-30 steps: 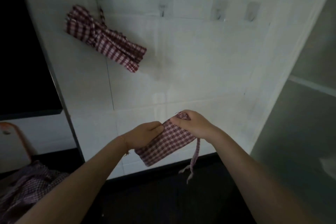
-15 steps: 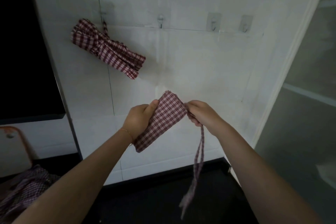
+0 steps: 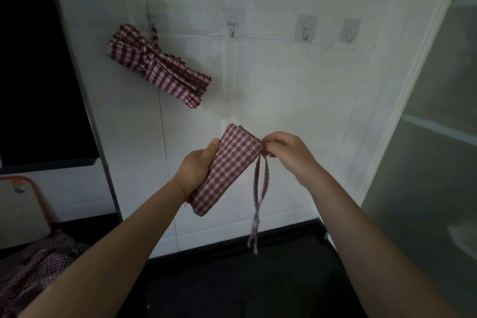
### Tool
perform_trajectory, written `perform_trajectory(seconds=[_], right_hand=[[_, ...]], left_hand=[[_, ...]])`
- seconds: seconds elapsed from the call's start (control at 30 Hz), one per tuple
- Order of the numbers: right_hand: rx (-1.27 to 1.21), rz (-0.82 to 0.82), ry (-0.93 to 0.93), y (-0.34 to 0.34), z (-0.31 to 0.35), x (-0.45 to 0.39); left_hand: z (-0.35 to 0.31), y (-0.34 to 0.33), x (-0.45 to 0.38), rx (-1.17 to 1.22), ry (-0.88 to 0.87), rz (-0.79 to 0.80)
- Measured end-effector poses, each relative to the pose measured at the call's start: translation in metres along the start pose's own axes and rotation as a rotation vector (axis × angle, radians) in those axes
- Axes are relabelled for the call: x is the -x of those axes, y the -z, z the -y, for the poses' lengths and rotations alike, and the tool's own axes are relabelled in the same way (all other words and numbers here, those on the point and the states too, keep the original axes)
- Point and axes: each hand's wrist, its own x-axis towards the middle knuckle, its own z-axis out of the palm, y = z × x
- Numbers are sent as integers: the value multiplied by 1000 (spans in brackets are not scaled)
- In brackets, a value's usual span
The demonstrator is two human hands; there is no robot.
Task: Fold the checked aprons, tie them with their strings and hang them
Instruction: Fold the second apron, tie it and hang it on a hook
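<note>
White tiled wall (image 3: 271, 90) behind: red-and-white checked folded apron (image 3: 227, 170), raised since a second ago, long axis lower-left to upper-right, left hand (image 3: 196, 165) fingers wrapped round it, right hand (image 3: 286, 152) fingertips pinching its now-dangling strings (image 3: 259, 188).

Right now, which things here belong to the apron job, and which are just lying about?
Job: folded apron, strings, left hand, right hand, hung apron, free hooks, apron heap.
Lying about: orange frame.
</note>
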Motion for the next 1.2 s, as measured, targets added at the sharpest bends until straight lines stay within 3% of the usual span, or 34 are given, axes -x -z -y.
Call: perform_trajectory(seconds=[0.1,0.27,0.37,0.43,0.53,0.63,0.7,0.77,0.87,0.93,1.03,1.2], right_hand=[[-86,137,-19,-6,6,7],[-221,26,-75,-11,-2,5],[208,-11,13,-16,-8,3],[547,61,115,-22,-9,7],[902,295,158,-36,-2,19],[992,561,166,-52,19,34],[965,687,185,-54,39,39],[944,708,213,-46,56,34],[845,649,201,-21,67,18],[725,638,141,-6,63,9],[455,625,5,5,44,0],[244,629,-43,3,21,1]], left_hand=[[-2,1,3,91,58,43],[0,9,8,565,245,249],[-4,14,11,722,227,325],[-9,13,12,556,173,286],[-11,3,8,163,94,84],[-9,-4,1,-279,-88,-55],[-7,-5,0,-567,-190,28],[-6,-5,5,-735,-239,227],[-14,-5,22,-687,-241,511],[-25,-2,32,-631,-268,610],[-37,7,38,-585,-310,696],[-40,9,41,-460,-258,736]])
